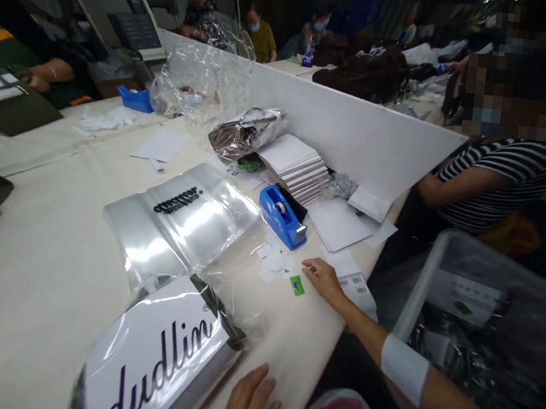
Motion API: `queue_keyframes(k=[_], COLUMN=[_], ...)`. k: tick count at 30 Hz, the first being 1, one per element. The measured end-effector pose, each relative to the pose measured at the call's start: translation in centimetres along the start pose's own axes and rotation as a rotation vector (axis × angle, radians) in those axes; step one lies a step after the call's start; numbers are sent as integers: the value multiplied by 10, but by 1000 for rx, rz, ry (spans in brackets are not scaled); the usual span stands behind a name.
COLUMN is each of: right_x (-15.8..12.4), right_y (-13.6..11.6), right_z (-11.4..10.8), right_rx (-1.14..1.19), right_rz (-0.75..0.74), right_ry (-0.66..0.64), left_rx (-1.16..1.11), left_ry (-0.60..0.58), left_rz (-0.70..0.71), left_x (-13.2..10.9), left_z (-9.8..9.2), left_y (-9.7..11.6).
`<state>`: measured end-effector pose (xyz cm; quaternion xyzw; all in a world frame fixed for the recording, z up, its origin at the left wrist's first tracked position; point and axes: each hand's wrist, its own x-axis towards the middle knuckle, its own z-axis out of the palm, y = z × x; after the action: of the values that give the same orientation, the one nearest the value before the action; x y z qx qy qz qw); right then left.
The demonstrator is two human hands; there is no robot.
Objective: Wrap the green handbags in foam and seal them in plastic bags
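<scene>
My left hand is at the near table edge, fingers spread and holding nothing. Beside it lies a clear-wrapped package with a white panel lettered "dudlin" and dark green edges. My right hand reaches over the table's right side, fingers stretched out and slightly apart, with nothing visible in them. Just left of its fingertips are a small green card and several small white slips. A blue tape dispenser stands beyond that hand. A printed label sheet lies partly behind my right wrist.
Clear plastic bags lie flat mid-table. A stack of white cards leans near a white divider. At right stands a translucent bin of plastic-wrapped items. Co-workers sit around; a striped sleeve is nearby at right.
</scene>
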<state>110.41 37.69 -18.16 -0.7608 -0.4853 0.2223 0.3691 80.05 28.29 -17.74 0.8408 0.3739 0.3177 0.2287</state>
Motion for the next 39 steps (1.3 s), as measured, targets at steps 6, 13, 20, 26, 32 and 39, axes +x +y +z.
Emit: queue_keyframes(k=[6,13,20,26,32,39], right_x=[1,-56,-60,-61,-64,-67], right_y=[53,93,78,72,65,71], right_z=[-81,-96,-96,-93,-100,-90], right_rx=[-41,160,412,248,-289,-477], right_rz=[269,630,715,637,41,-86], right_ry=[316,216,4,120,73,30], left_rx=[-178,-855,-1181,-1402,-1455,-1444], left_ry=[-173,-433,-503,-442,-392,-357], left_rz=[-139,-777,-1090,-1213,-1257,-1271], left_x=[27,97,178,198,192,196], left_z=[48,68,148,202,207,209], left_y=[6,27,61,80,75,77])
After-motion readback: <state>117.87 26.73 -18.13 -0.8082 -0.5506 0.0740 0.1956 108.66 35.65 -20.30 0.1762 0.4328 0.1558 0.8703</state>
